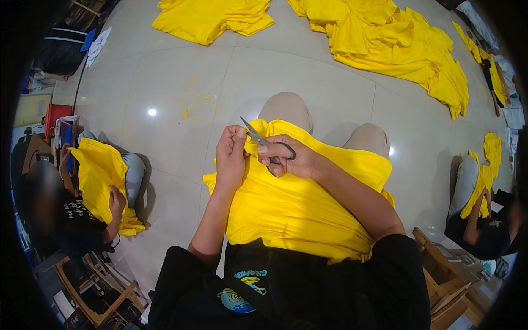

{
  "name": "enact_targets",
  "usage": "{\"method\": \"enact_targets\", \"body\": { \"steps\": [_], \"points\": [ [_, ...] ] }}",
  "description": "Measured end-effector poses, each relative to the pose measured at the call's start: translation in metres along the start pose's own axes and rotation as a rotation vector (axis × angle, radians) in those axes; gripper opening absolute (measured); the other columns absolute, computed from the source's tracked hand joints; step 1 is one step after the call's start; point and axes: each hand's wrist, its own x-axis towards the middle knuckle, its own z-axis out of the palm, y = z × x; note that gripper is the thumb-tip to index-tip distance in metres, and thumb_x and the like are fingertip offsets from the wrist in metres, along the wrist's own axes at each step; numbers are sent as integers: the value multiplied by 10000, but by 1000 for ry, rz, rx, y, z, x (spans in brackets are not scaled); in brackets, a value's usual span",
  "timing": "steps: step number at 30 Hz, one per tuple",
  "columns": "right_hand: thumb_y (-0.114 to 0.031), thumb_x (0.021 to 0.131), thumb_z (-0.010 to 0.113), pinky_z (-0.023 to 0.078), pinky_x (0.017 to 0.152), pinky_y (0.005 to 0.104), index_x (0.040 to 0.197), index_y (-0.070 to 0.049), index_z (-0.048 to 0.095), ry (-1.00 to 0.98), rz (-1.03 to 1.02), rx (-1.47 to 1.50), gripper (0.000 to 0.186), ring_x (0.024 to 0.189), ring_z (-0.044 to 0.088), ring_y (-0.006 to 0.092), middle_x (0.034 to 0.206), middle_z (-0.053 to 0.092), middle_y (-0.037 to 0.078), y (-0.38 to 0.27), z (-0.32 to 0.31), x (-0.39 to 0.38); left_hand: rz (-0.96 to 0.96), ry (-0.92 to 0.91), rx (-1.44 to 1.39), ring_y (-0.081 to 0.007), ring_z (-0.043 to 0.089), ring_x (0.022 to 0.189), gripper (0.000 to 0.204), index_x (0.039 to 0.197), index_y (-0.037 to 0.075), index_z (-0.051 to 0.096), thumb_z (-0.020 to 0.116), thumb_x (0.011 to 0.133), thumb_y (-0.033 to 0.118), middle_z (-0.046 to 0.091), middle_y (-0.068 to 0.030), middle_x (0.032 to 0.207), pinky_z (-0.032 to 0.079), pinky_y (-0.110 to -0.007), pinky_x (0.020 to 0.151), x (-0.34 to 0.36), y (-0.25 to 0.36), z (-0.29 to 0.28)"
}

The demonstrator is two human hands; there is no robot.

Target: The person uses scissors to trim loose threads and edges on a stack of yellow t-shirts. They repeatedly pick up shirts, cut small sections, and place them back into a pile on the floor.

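Note:
A yellow garment (302,214) lies spread across my lap and over my knees. My left hand (231,154) pinches a folded edge of it near the top of my lap. My right hand (291,159) grips scissors (254,133) with dark handles, their blades pointing up and left beside my left fingertips, against the bunched cloth. Whether the blades touch a thread or the fabric is too small to tell.
Yellow garments lie in piles (209,19) (385,49) on the tiled floor (154,77), with yellow scraps (190,107). A person (60,214) at left and another (476,220) at right handle yellow cloth. Wooden frames (99,291) stand at lower left, others (440,280) at lower right.

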Motion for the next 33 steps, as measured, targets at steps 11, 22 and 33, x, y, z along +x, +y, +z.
{"method": "enact_targets", "body": {
  "steps": [11,22,33],
  "points": [
    [-366,1042,834,487,576,249,973,-94,671,55,-32,40,325,586,602,93,817,652,-8,-1,11,-1,63,-38,138,-29,551,788,180,1154,103,584,573,1226,268,633,40,959,451,-215,672,-4,-7,1],
    [-239,1033,854,522,631,253,1016,-58,659,148,-207,-178,267,678,676,96,847,662,14,-2,9,-8,-13,81,15,-27,540,764,209,1227,80,577,546,1233,287,690,24,929,434,-221,662,-5,4,7],
    [-75,985,868,557,678,243,1120,-35,627,351,-375,-418,279,767,661,75,982,675,20,6,0,-1,-126,-34,-24,-58,643,931,285,1330,52,619,608,1203,307,781,-35,1123,512,-249,824,4,16,15]
  ]
}}
